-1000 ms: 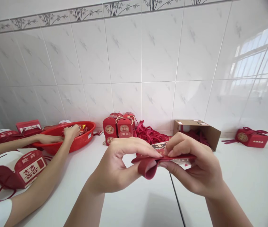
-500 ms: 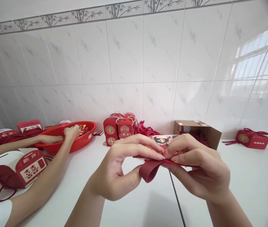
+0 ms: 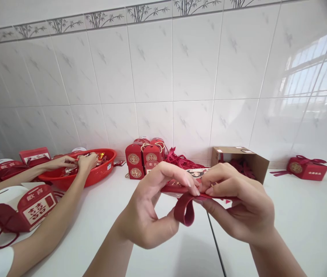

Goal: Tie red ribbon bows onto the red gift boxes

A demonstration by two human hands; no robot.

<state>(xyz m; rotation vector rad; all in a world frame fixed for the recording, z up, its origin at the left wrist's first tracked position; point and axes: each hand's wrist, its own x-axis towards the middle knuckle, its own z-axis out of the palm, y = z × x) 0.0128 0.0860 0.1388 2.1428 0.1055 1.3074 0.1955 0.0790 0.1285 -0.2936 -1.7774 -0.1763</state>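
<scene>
A dark red ribbon (image 3: 184, 211) hangs in a loop between my two hands. My left hand (image 3: 154, 207) pinches the loop, with the thumb against its side and the fingertips on top. On the other side, my right hand (image 3: 235, 204) grips the ribbon between thumb and fingers, close to the left fingertips. Just behind the fingers is a red box (image 3: 172, 187) with a printed figure on its top, mostly covered by both hands. Whether the ribbon runs through or around that box cannot be seen.
At left, another person's hands (image 3: 87, 162) reach into a red basin (image 3: 105, 169) of wrapped sweets. An open red box (image 3: 33, 207) stands nearer. Small red boxes (image 3: 134, 159), a ribbon pile (image 3: 180, 159) and a cardboard box (image 3: 255, 163) line the wall. A bow-tied box (image 3: 307, 169) sits far right.
The ribbon loop has become rounder and narrower, and my left hand has shifted slightly right and bent its fingers more. One of the other person's hands has lifted within the basin.
</scene>
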